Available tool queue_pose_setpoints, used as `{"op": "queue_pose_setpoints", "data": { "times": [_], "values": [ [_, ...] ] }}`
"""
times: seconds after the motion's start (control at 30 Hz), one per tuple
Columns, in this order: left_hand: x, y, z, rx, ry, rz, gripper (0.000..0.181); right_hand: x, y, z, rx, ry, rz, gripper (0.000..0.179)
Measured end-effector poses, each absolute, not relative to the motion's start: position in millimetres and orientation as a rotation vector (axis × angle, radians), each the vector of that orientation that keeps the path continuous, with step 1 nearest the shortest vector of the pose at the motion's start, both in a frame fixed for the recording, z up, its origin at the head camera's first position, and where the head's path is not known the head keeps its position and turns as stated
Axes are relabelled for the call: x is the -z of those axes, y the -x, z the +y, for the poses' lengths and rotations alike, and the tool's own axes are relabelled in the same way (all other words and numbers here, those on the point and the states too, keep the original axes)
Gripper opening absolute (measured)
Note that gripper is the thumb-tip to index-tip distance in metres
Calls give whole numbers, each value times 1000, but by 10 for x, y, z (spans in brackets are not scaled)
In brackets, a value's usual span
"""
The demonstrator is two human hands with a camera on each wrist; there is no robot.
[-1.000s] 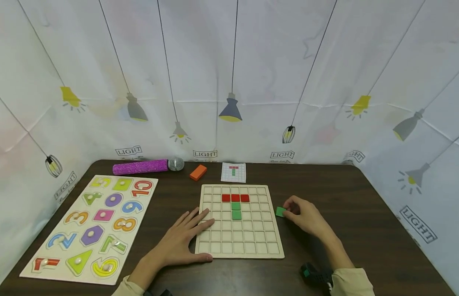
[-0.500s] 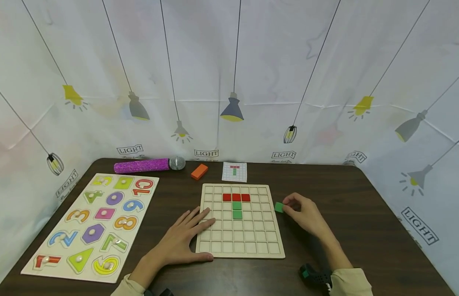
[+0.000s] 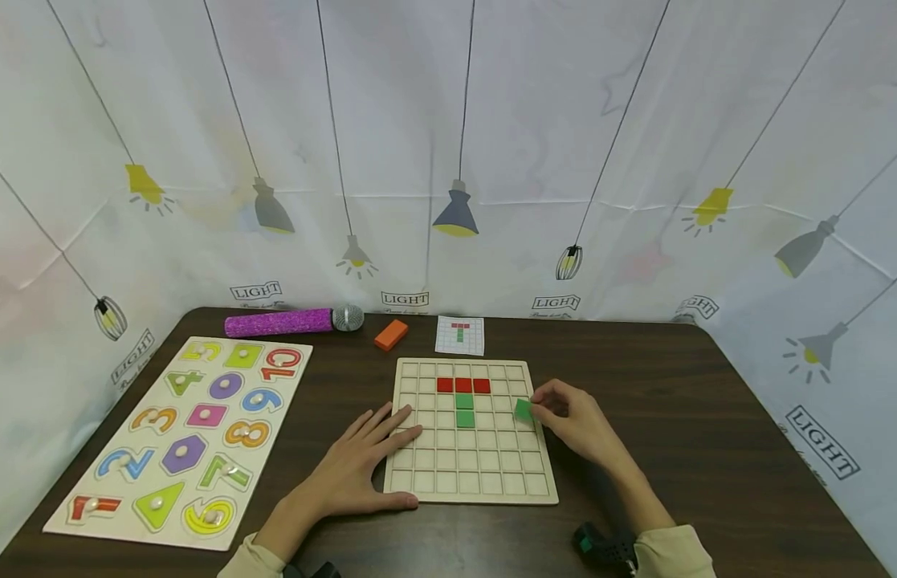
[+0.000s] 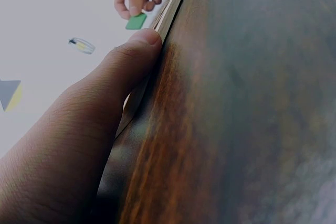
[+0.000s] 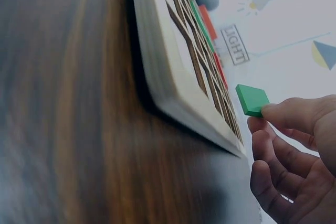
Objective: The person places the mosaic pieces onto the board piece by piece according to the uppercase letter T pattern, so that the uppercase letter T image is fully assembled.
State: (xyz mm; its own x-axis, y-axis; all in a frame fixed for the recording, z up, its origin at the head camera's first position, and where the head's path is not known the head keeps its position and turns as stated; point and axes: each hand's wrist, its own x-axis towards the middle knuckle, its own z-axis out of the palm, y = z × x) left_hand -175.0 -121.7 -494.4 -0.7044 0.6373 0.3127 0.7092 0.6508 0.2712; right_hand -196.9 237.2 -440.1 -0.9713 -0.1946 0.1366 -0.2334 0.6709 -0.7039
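A wooden grid board (image 3: 491, 484) lies mid-table with three red square tiles (image 3: 463, 385) in a row and two green tiles (image 3: 465, 419) in a column below the middle one. Between thumb and fingertip my right hand (image 3: 581, 421) pinches another green square tile (image 3: 523, 410), over the board's right edge; the right wrist view shows this tile (image 5: 252, 99) raised above the board. My left hand (image 3: 350, 466) lies spread, its fingers on the board's left side and its thumb (image 4: 144, 38) along the front edge.
Behind the board lies a paper card (image 3: 459, 335) printed with a red and green T. An orange block (image 3: 391, 335) and a purple microphone (image 3: 289, 323) are to its left. A number-and-shape puzzle board (image 3: 195, 449) occupies the table's left side.
My right hand has moved left with the green tile, from beside the board to over its right edge. My left hand has stayed on the board.
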Motion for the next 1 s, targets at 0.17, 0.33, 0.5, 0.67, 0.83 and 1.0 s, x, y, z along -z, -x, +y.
{"op": "queue_pose_setpoints", "data": {
  "times": [0.17,0.33,0.5,0.67,0.83,1.0],
  "values": [
    [4935,1757,-1213,567,1101,-2675,89,4391,1962,2319,-1271,-401,-2822,15],
    [4941,1760,-1214,564,1100,-2667,90,4395,1956,2256,-1305,-412,-2830,14],
    [4950,1758,-1215,555,1096,-2666,90,4391,1943,2175,-1321,-430,-2853,12],
    [4953,1759,-1221,566,1099,-2670,90,4403,1937,2100,-1340,-458,-2850,12],
    [4957,1764,-1223,564,1099,-2667,90,4399,1940,2032,-1368,-507,-2836,12],
    [4965,1764,-1220,573,1101,-2672,90,4388,1938,1974,-1411,-550,-2835,14]
  ]
}}
